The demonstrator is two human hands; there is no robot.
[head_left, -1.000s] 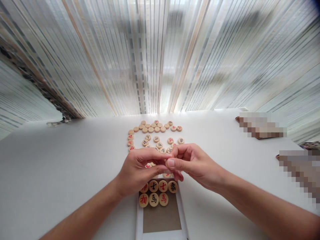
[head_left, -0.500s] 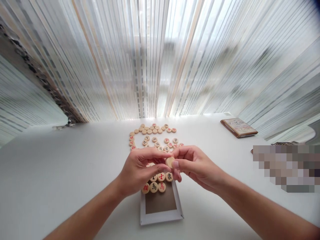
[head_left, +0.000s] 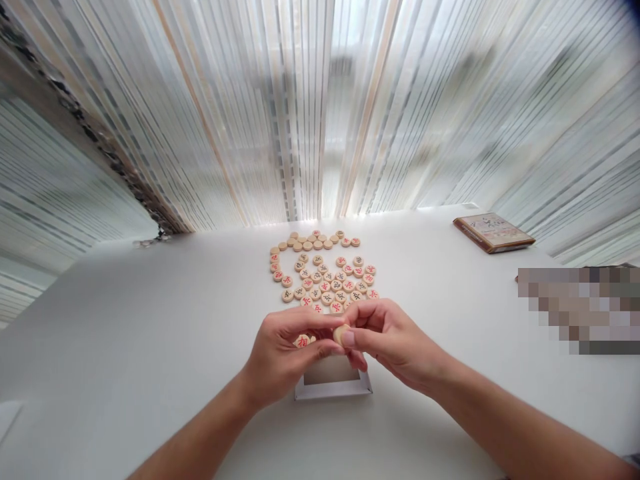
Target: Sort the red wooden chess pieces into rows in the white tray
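A round wooden xiangqi piece (head_left: 341,335) is held up between my two hands, showing a plain pale side. My right hand (head_left: 393,339) pinches it with thumb and fingers. From the other side, my left hand (head_left: 280,345) has its thumb and fingertips closed at the piece's left edge. Below them lies a shallow white box tray (head_left: 334,391) with a brown bottom, partly covered by my hands. Behind my left fingers shows a piece with a red character (head_left: 303,342); other pieces in the tray are hidden.
Beyond my hands, many xiangqi pieces (head_left: 327,287) with red or black characters spread over the white table (head_left: 175,347). Some plain-side-up pieces (head_left: 307,246) form a row at the back. A flat decorated box (head_left: 494,232) lies back right, with a blurred-out patch nearer. Striped curtains (head_left: 300,120) hang behind.
The view has tilted and shifted, so the tray and table pieces appear higher and more table pieces show. Both hands stay together at the piece, and now cover most of the tray's pieces.
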